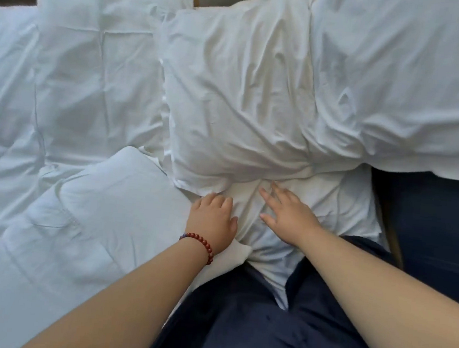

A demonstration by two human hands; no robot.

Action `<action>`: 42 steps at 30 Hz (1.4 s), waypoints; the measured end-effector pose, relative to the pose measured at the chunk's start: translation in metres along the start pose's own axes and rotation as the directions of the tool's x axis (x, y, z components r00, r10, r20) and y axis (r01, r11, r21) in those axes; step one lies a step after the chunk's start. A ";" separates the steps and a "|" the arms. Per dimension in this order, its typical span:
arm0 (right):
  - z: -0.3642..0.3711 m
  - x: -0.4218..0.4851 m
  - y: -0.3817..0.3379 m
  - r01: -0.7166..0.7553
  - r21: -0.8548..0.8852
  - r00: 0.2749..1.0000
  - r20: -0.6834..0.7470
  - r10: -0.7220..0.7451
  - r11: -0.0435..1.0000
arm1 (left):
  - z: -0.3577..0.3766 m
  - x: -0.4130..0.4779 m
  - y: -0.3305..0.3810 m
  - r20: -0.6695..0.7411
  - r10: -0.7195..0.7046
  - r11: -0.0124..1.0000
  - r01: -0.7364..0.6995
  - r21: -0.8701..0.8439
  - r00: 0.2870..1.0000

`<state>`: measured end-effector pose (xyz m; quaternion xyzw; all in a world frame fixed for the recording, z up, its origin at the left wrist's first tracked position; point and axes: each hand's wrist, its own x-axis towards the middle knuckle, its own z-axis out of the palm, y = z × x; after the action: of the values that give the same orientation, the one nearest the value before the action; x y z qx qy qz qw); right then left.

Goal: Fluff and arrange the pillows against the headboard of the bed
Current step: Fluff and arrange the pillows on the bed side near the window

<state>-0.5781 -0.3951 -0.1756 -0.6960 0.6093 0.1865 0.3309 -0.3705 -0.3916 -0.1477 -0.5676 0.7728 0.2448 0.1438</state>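
The right hand [288,216] lies flat, fingers spread, on crumpled white cloth [340,204] at the person's lap, just below the lower edge of the middle pillow [243,105]. The left hand [213,217], with a red bead bracelet [199,241] on its wrist, rests beside it with fingers bent into the cloth; whether it grips cannot be told. A second pillow [400,78] overlaps the middle one's right edge. A rumpled duvet [78,75] fills the left side, and a dark blue surface [427,235] lies bare at the right
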 end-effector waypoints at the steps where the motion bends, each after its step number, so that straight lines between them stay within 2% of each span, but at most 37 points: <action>1: 0.008 -0.003 -0.005 -0.021 0.029 0.999 0.027 0.020 0.999 | -0.001 -0.002 -0.005 -0.003 0.035 0.999 -0.035 0.009 0.999; 3: 0.024 -0.009 -0.013 -0.074 0.095 0.993 0.103 0.064 0.993 | -0.002 -0.006 -0.012 0.036 0.070 0.997 -0.070 0.013 0.997; 5: 0.037 -0.012 -0.022 -0.106 0.122 0.983 0.163 0.086 0.987 | -0.001 -0.011 -0.017 0.016 0.086 0.996 -0.086 -0.003 0.996; 9: 0.043 -0.013 -0.050 -0.093 0.347 0.986 0.165 0.037 0.933 | -0.001 -0.037 -0.037 -0.151 0.093 0.994 -0.099 -0.036 0.984; 11: 0.040 -0.016 -0.070 -0.079 0.498 0.988 0.156 0.000 0.864 | 0.003 -0.059 -0.049 -0.249 0.086 0.996 -0.088 0.003 0.965; 13: 0.037 -0.020 -0.092 -0.088 0.653 0.986 0.164 -0.026 0.752 | 0.008 -0.081 -0.058 -0.297 0.078 0.997 -0.073 0.030 0.952; 17: 0.040 -0.028 -0.119 -0.145 0.792 0.978 0.207 -0.036 0.594 | 0.017 -0.110 -0.064 -0.320 0.066 0.998 -0.055 0.045 0.945; 19: 0.043 -0.031 -0.123 -0.163 0.821 0.976 0.215 -0.032 0.548 | 0.020 -0.114 -0.063 -0.326 0.059 0.998 -0.045 0.049 0.944; 24: 0.055 -0.042 -0.121 -0.116 0.787 0.987 0.158 -0.017 0.605 | 0.030 -0.121 -0.057 -0.388 0.039 0.999 -0.031 0.027 0.921; 29: 0.073 -0.068 -0.109 -0.066 0.845 0.990 0.120 -0.069 0.531 | 0.055 -0.151 -0.039 -0.539 -0.074 0.997 0.054 -0.053 0.839; 33: 0.097 -0.103 -0.109 -0.003 0.816 0.999 -0.023 0.038 0.579 | 0.080 -0.199 -0.013 -0.595 -0.160 0.985 0.171 -0.040 0.788; 38: 0.116 -0.189 -0.090 0.054 0.945 0.981 -0.111 0.159 0.324 | 0.095 -0.273 0.033 -0.516 -0.225 0.971 0.237 -0.044 0.827; 42: 0.106 -0.262 -0.052 0.134 0.982 0.951 -0.166 0.262 0.135 | 0.092 -0.312 0.091 -0.543 -0.054 0.996 0.081 0.026 0.838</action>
<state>-0.5611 -0.1308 -0.0650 -0.2982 0.6521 -0.3530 0.6011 -0.3633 -0.0688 -0.0492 -0.6366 0.7673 0.0509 -0.0582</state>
